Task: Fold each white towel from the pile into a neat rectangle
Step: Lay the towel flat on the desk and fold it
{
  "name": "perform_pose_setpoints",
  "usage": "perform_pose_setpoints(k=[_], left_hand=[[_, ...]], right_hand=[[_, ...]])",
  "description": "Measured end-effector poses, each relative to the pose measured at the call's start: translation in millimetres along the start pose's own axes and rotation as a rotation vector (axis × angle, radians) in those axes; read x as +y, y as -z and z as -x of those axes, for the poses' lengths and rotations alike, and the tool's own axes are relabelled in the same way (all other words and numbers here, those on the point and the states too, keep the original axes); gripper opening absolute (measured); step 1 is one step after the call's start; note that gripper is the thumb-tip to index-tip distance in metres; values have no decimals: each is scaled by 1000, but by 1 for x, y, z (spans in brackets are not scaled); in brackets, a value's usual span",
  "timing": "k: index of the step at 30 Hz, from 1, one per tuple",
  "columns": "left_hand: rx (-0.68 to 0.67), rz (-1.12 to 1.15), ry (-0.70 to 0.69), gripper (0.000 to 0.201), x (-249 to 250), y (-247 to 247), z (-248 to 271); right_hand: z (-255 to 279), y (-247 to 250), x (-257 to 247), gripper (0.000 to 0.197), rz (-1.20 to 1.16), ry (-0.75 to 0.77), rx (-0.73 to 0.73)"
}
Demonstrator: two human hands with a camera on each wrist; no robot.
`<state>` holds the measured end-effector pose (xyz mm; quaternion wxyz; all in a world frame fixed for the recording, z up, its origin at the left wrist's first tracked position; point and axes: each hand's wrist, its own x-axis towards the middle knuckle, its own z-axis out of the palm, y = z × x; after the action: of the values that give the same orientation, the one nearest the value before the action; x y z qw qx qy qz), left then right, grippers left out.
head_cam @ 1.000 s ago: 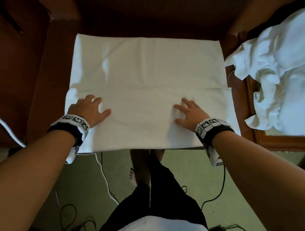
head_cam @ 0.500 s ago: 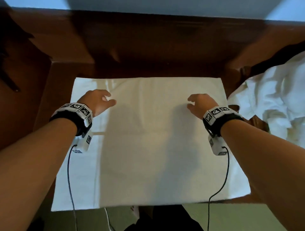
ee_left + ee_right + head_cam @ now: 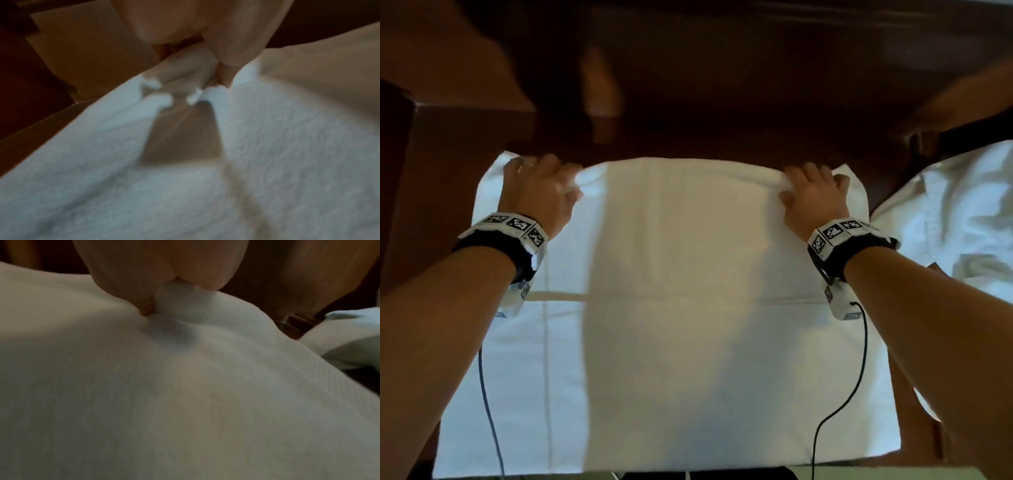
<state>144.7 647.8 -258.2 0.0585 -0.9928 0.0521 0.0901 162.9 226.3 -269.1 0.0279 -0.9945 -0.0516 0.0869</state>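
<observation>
Dark wooden table (image 3: 722, 85) runs under and beyond both hands, red-brown, glossy.

White towel (image 3: 688, 325) spread flat on it, reaching from the near table edge up to the hands; a faint crease crosses it just below wrist level, and a stitched band runs lengthwise inside the left forearm.

Pile of white towels (image 3: 962, 222), crumpled, lies outboard of the right hand, just beside the spread towel's right edge.

Left hand (image 3: 537, 192) sits at the towel's far-left corner. Left wrist view: thumb (image 3: 228, 69) and fingers pinch a bunched bit of the far edge.

Right hand (image 3: 811, 195) sits at the far-right corner. Right wrist view: fingers (image 3: 185, 264) curled down, squeezing a small fold of towel between them.

Wristbands (image 3: 517, 226), one on each wrist, black strap, white blocks with black-and-white square code markers; no readable lettering. A thin cable (image 3: 859, 359) hangs from each wrist unit across the towel.
</observation>
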Motion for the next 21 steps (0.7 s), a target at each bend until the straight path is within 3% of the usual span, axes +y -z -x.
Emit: perform_pose_setpoints(k=[5, 11, 16, 21], left_hand=[[23, 190, 75, 25, -5, 38, 6], [127, 67, -79, 27, -24, 87, 49], [251, -10, -94, 27, -19, 106, 136], [359, 11, -106, 19, -11, 74, 238]], right_hand=[[-1, 31, 1, 26, -47, 2, 37], [44, 82, -6, 27, -140, -35, 28], [125, 90, -11, 17, -25, -25, 176], [226, 73, -16, 16, -17, -19, 333]])
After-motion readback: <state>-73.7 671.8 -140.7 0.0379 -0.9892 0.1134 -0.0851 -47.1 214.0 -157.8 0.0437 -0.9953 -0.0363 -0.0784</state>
